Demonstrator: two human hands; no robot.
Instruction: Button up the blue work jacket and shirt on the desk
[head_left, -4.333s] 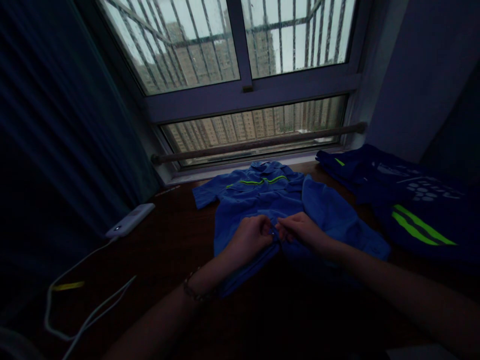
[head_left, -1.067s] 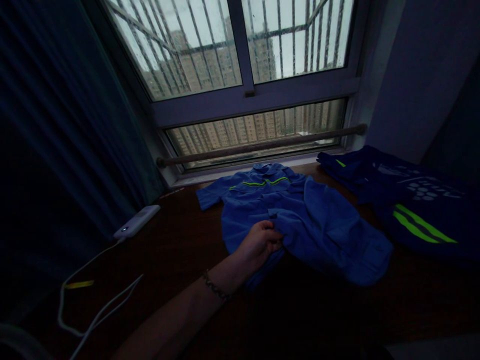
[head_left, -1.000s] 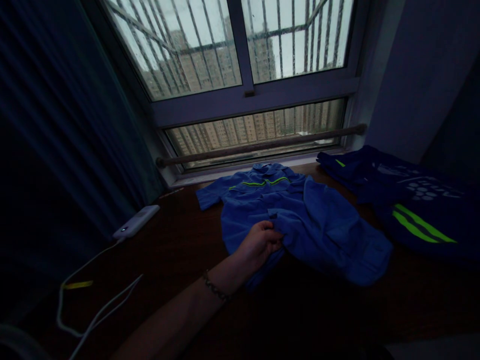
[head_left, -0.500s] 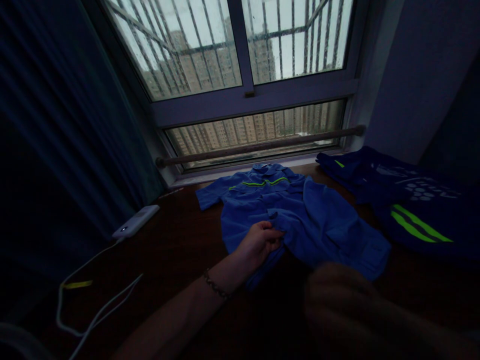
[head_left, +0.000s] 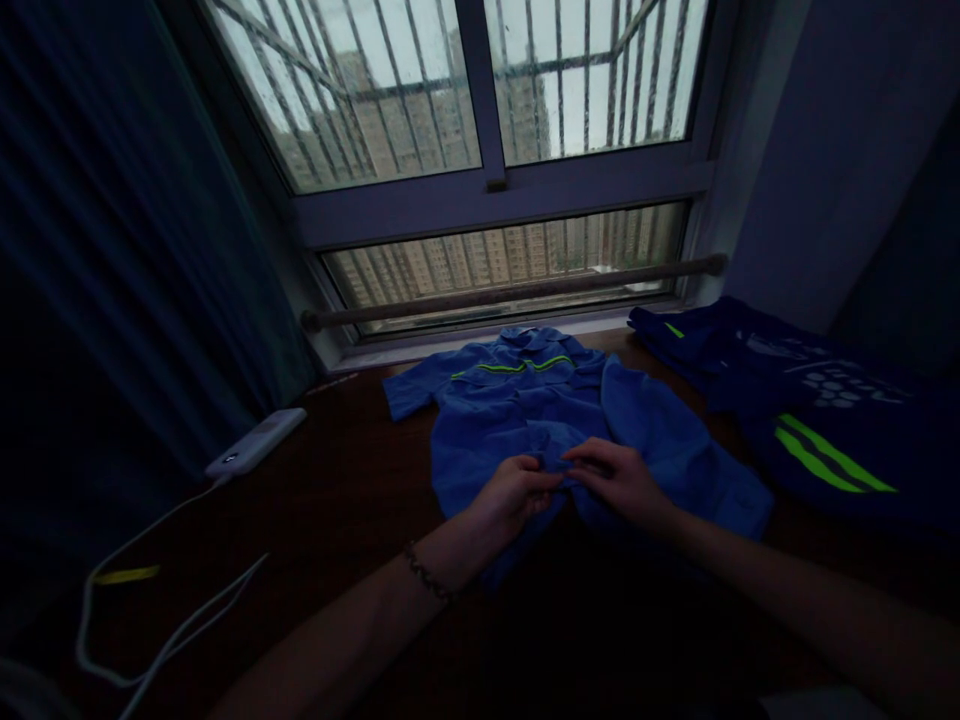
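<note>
A blue short-sleeved work shirt (head_left: 525,410) with a neon-yellow chest stripe lies spread on the dark wooden table (head_left: 360,500), collar toward the window. My left hand (head_left: 514,495) pinches the shirt's front edge near its lower middle. My right hand (head_left: 619,480) meets it there, fingers closed on the same fold of fabric. The spot between the fingertips is too dark to make out.
Darker blue garments (head_left: 810,400) with neon stripes are piled at the right. A white power bank (head_left: 255,442) with a white cable (head_left: 150,620) lies at the left, near a dark curtain (head_left: 112,250). The barred window (head_left: 487,150) and a rail are behind.
My right hand, out of view a second ago, has come in from the lower right and closed on the shirt front beside my left hand, which kept its hold.
</note>
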